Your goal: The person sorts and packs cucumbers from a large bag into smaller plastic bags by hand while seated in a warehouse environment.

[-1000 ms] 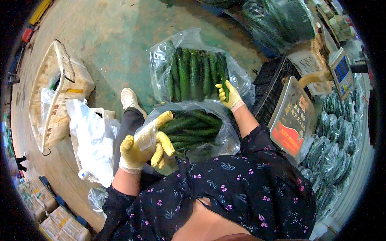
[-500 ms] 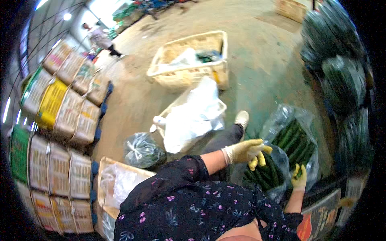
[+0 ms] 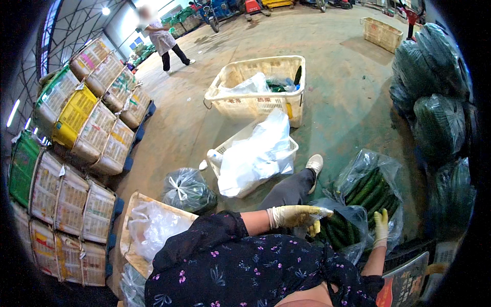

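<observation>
My left hand [image 3: 296,216], in a yellowish glove, is closed at the near bag's rim, with a small whitish bit at its fingertips that I cannot make out. Beneath and beside it, dark green cucumbers [image 3: 338,229] fill the near clear plastic bag [image 3: 359,217]. More cucumbers [image 3: 369,190] lie lengthwise in a second clear bag [image 3: 353,162], farther out and to the right. My right hand [image 3: 381,227], gloved too, rests at the near end of these, its fingers stretched apart and touching the cucumbers or the bag beside them.
Ahead stand a large cream crate [image 3: 255,100] and a smaller crate [image 3: 294,146] draped with white plastic [image 3: 255,158]. A tied bag [image 3: 189,189] and a crate of clear plastic [image 3: 130,225] are left. Stacked crates [image 3: 74,197] rise farther left; filled bags [image 3: 440,123] pile right. A person [image 3: 161,41] stands far left.
The view has tilted up, so the scene sits lower. My left hand has dropped toward the near bag's rim. The green bit at my right fingertips no longer shows; those fingers now stretch over the cucumbers.
</observation>
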A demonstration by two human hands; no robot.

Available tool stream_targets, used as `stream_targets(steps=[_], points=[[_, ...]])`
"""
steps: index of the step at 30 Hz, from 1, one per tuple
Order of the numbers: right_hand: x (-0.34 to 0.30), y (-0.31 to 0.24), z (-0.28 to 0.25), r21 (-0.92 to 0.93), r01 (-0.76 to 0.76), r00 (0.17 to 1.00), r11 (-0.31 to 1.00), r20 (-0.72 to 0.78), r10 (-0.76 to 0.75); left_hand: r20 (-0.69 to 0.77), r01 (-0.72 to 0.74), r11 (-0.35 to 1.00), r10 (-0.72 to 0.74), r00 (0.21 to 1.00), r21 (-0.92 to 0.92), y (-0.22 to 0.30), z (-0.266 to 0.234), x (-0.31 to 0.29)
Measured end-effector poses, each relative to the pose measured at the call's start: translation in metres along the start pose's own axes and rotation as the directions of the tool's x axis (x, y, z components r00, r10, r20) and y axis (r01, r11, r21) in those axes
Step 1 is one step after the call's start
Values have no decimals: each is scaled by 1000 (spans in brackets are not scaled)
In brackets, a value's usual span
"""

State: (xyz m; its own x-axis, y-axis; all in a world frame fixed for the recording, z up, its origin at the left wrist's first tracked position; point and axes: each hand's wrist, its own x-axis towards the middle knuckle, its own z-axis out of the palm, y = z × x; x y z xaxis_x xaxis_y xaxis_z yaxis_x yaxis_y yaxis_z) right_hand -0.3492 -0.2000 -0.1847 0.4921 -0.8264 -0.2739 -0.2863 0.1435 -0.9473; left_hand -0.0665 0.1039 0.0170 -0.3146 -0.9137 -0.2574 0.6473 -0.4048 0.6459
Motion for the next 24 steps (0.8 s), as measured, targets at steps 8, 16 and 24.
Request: stream_targets(steps=[8, 16, 24], points=[[-111, -96, 95, -944, 147, 988, 296, 153, -2, -27, 77, 986, -82, 996, -149, -5, -3, 3], [-106, -41, -34, -981, -160, 957, 112, -126, 262, -125, -38, 970, 8, 992, -239, 17, -23, -35], [-104, -7, -74, -712, -235, 950, 662, -23, 313, -112, -6, 983, -15, 994, -184, 17, -26, -30]])
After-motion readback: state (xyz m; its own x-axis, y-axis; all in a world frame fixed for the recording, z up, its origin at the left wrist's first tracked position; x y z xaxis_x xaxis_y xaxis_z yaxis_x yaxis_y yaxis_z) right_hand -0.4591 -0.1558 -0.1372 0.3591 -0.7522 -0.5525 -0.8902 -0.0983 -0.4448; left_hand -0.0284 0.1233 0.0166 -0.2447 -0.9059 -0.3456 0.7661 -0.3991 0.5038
